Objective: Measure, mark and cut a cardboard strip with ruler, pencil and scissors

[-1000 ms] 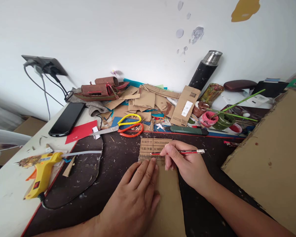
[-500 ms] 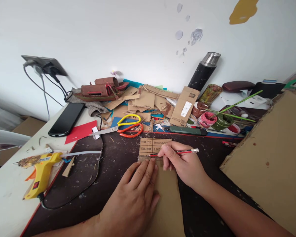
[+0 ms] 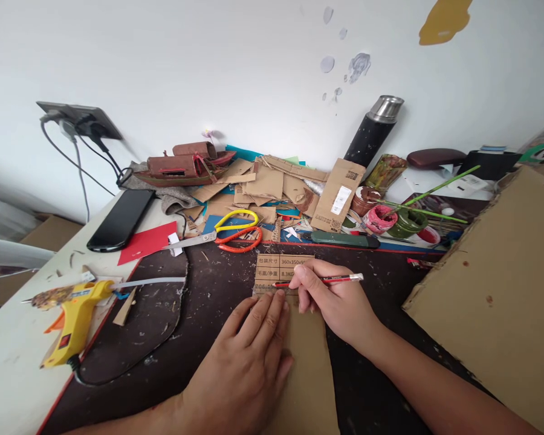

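A long strip of brown cardboard [image 3: 306, 362] lies on the dark mat, with printed text and numbers at its far end. My left hand [image 3: 249, 350] rests flat on the strip, fingers stretched out and pressing its left side. In my right hand [image 3: 330, 296] is a red and black pencil [image 3: 340, 278] with a white end, pinched between thumb and fingers. Its tip is at the printed part, just beyond my left fingertips. Beyond the strip lie scissors [image 3: 215, 234] with one yellow and one orange handle, and a green utility knife [image 3: 340, 239].
A yellow glue gun [image 3: 75, 326] with its cord lies at left, near a black phone [image 3: 122, 220]. Cardboard scraps [image 3: 265, 181], a model boat [image 3: 181, 170] and paint jars [image 3: 381, 219] line the wall. A large cardboard sheet [image 3: 498, 284] leans in at right.
Both hands, the pencil and the cardboard strip stay almost where they were. The whole view has shifted very slightly.
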A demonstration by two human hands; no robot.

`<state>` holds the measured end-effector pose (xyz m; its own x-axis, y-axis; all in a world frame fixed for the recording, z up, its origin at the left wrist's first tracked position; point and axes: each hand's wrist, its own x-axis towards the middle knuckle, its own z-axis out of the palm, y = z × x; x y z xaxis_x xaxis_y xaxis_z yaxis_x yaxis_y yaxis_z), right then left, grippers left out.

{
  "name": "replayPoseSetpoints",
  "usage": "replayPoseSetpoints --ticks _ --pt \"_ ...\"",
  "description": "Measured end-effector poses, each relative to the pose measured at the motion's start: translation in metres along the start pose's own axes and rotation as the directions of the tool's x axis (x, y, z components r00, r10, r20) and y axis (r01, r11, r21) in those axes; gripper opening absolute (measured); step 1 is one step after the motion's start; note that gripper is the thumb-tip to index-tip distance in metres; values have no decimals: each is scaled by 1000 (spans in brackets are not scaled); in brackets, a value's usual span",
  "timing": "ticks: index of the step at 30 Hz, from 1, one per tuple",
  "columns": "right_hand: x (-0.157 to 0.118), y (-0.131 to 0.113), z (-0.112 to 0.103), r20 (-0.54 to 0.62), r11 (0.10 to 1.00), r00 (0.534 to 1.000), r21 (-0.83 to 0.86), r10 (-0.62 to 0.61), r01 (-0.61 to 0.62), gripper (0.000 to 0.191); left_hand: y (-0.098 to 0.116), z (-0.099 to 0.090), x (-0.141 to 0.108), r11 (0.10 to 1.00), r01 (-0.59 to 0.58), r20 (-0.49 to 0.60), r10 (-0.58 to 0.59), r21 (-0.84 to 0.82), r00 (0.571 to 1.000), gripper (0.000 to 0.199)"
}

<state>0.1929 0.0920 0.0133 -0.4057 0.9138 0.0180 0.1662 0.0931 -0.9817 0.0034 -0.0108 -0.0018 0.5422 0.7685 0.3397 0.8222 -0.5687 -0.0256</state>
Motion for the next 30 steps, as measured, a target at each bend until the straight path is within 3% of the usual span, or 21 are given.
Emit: replayPoseSetpoints --ticks 30 --pt "1 0 0 16 1000 1000 -18 10 -10 57 -1 -1 -1 1000 -9 17 9 11 1000 54"
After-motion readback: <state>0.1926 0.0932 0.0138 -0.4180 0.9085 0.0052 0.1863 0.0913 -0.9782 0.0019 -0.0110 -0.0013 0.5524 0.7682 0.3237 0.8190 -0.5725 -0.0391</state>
